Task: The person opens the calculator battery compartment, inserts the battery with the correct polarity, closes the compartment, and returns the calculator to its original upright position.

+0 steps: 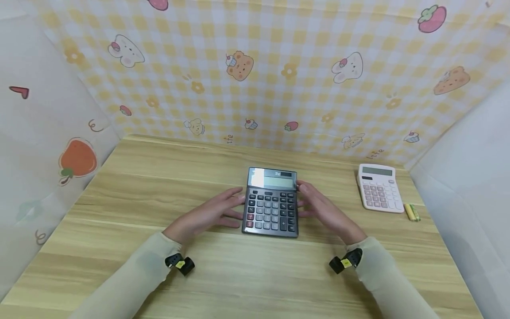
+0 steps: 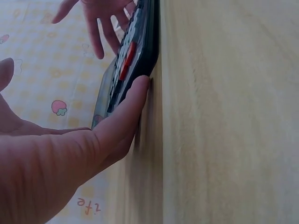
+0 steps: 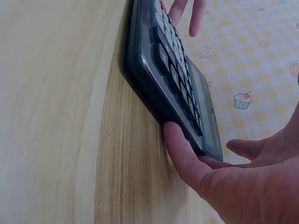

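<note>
A dark grey desk calculator [image 1: 271, 201] lies face up on the wooden table, its display at the far end and two red keys at its lower left. On its left side is my left hand [image 1: 209, 212], fingers spread and fairly straight, with fingertips right at the edge. My right hand [image 1: 324, 210] reaches in from the other side, its fingertips along the calculator's right edge. Through the left wrist view, a little finger [image 2: 133, 100] meets the calculator's [image 2: 126, 60] side low down. The right wrist view has a fingertip [image 3: 175, 133] against the opposite side [image 3: 145, 88].
A white calculator with pinkish keys [image 1: 380, 188] lies at the right of the table [image 1: 191, 168]. Beside it are yellow-green batteries [image 1: 412, 212]. A yellow checked cloth [image 1: 271, 88] hangs behind the table, and pale cloths hang at both sides.
</note>
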Tool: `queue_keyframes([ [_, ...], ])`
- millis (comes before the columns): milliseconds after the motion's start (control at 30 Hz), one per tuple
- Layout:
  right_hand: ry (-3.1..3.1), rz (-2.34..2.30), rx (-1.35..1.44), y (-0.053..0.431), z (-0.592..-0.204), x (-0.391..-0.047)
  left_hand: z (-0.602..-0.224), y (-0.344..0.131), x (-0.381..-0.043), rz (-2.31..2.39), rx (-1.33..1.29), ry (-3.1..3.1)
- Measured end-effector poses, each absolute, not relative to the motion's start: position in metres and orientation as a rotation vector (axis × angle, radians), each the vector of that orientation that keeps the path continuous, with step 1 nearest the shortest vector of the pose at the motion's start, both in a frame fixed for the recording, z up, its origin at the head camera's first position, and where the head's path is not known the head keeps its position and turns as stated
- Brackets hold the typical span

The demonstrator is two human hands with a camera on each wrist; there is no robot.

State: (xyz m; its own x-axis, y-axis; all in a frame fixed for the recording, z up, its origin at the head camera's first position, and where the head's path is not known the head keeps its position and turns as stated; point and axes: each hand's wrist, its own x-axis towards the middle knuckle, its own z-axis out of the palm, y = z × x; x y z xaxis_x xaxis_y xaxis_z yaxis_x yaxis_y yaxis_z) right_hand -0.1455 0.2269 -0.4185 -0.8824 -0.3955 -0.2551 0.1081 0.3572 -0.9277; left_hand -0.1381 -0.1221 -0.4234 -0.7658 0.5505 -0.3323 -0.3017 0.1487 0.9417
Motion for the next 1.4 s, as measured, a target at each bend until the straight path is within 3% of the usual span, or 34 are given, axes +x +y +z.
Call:
queue_keyframes([
  [900, 2.167, -1.584, -0.149, 0.221, -0.426, -0.186, -0.423, -0.111, -0.128, 1.323, 0.316, 2.337],
  [1400, 2.174, -1.546, -0.121, 0.223, -0.424, -0.21, -0.429, -0.106, -0.116, 1.352, 0.294, 2.317],
])
